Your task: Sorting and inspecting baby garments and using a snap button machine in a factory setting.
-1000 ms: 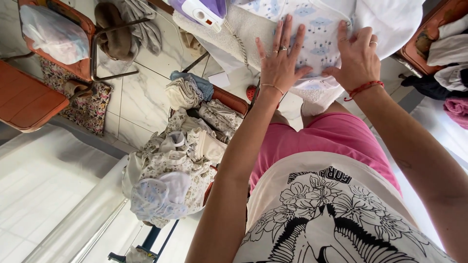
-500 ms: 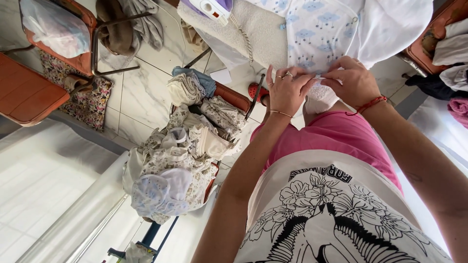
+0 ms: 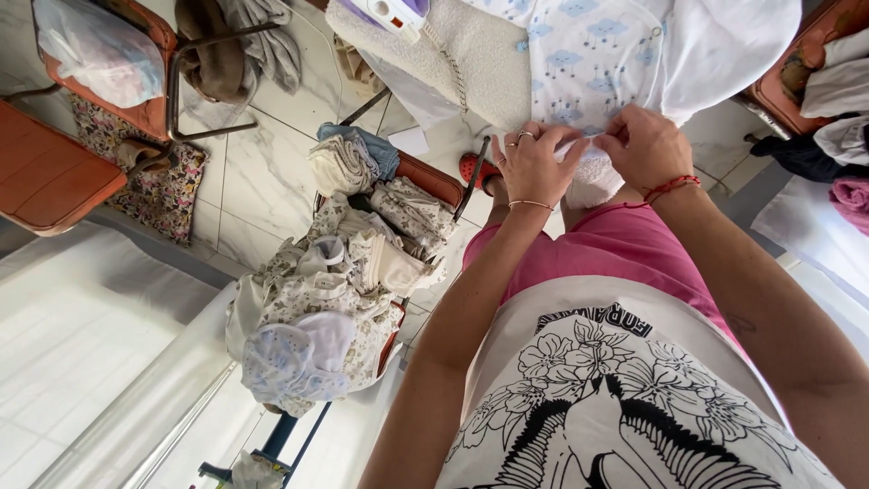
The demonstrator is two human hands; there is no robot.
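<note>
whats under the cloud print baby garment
The cloud-print garment lies on a padded ironing board. Both hands pinch its near edge. The board beneath it is covered.

You stand in a home laundry or ironing corner. Evidence: a padded ironing board (image 3: 480, 54) carries an electric iron (image 3: 394, 13) and a cloud-print baby garment (image 3: 588, 63). A chair (image 3: 425, 177) beside you holds a heap of folded and loose small clothes (image 3: 335, 308). The floor is marble-look tile (image 3: 262, 172) with a patterned mat (image 3: 154, 195). More clothes hang over another chair (image 3: 226, 54), and a filled plastic bag (image 3: 86, 54) sits on an orange seat.
</note>
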